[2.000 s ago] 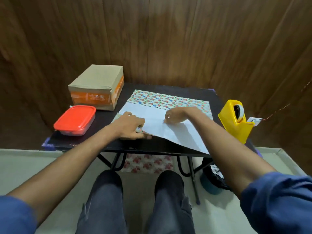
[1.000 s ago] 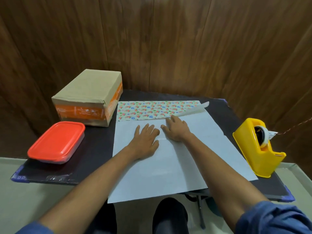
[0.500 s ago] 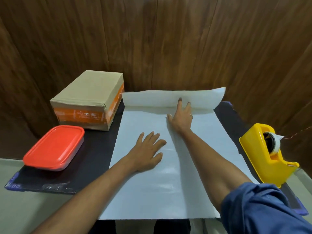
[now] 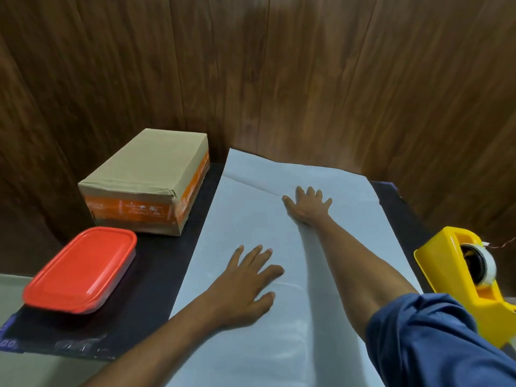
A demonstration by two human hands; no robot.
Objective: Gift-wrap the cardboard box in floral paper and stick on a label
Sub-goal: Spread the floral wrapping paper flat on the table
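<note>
The cardboard box (image 4: 145,181), sealed with orange-printed tape, stands at the far left of the dark tabletop (image 4: 167,258), close to a wood-panelled wall (image 4: 279,74) and just left of the wrapping paper (image 4: 251,219). Seen from the head camera, the paper lies spread across the middle of the tabletop with its plain white side up; its floral print does not show. Its far edge curls up slightly against the wall, and its near edge runs out of the bottom of the picture. A crease crosses the sheet near the far end. The left hand (image 4: 245,286) lies flat on the paper, palm down, fingers spread and straight. The right hand (image 4: 307,205) reaches farther along the sheet and presses flat beside the crease, its fingers also spread. A blue sleeve (image 4: 430,344) is pushed up above the right elbow. A food container with a red lid (image 4: 81,269) sits at the near left of the tabletop, just in front of the box. A yellow tape dispenser (image 4: 463,280) with a roll of tape stands at the right edge.
</note>
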